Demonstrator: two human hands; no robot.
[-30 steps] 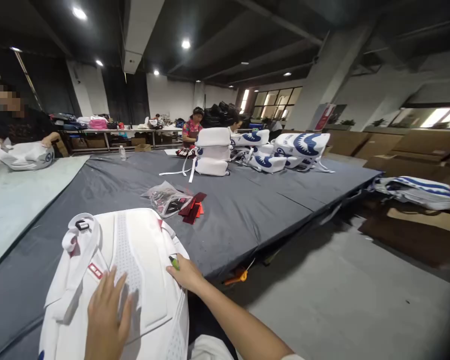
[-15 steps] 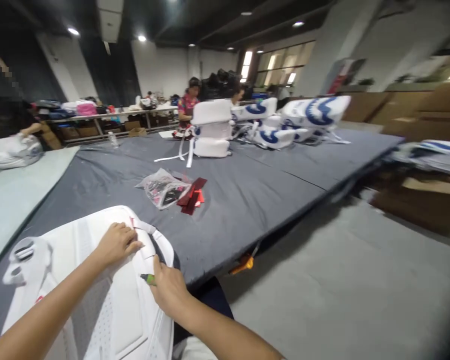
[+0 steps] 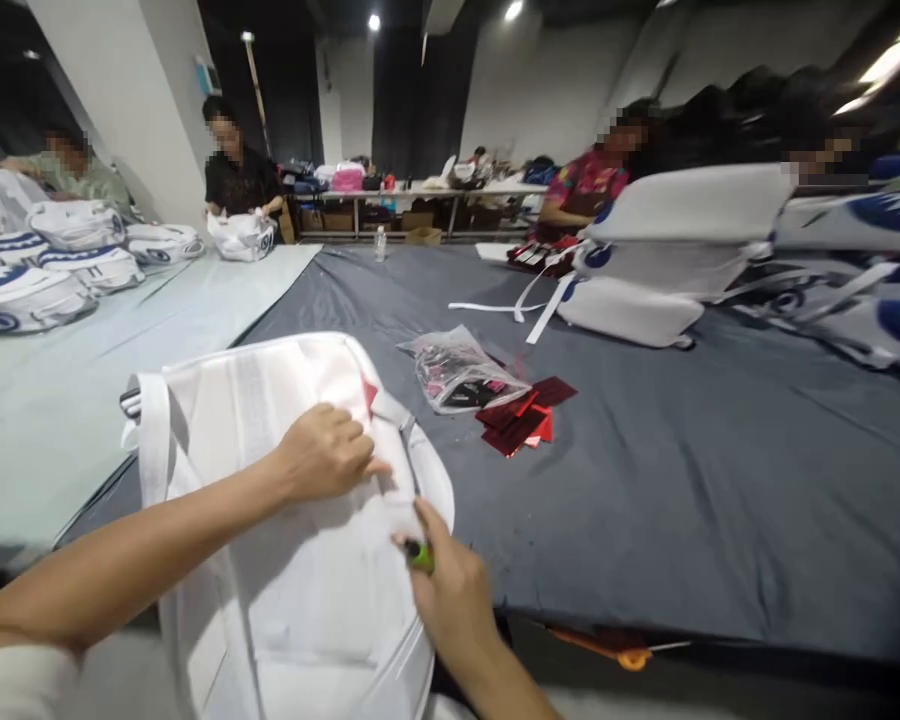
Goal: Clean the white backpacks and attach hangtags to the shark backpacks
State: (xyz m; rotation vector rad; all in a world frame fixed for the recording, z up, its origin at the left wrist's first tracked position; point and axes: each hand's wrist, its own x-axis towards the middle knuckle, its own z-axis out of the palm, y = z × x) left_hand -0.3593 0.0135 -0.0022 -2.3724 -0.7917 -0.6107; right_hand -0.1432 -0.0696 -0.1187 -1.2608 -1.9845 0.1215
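A white backpack [image 3: 322,590] stands tilted in front of me at the table's edge, its padded back panel facing me. My left hand [image 3: 326,450] lies on its upper right part, fingers curled on the fabric and closed on it. Just above those fingers a red piece [image 3: 370,396] shows at the bag's edge. My right hand [image 3: 454,590] is at the bag's right side, closed around a small green tool with a dark tip [image 3: 420,555]; its exact kind is unclear. The right index finger reaches along the side seam.
On the grey-covered table [image 3: 645,500] lie a clear plastic bag [image 3: 461,375] of small parts and red strips [image 3: 521,420]. White and blue backpacks [image 3: 690,240] are stacked at right, others [image 3: 37,265] at left. Several people work around. A bottle [image 3: 380,244] stands farther back.
My view has turned left, so the table and its things appear farther right. The backpack looks more upright. Both hands stay at its right side, and the green tool remains in my right hand.
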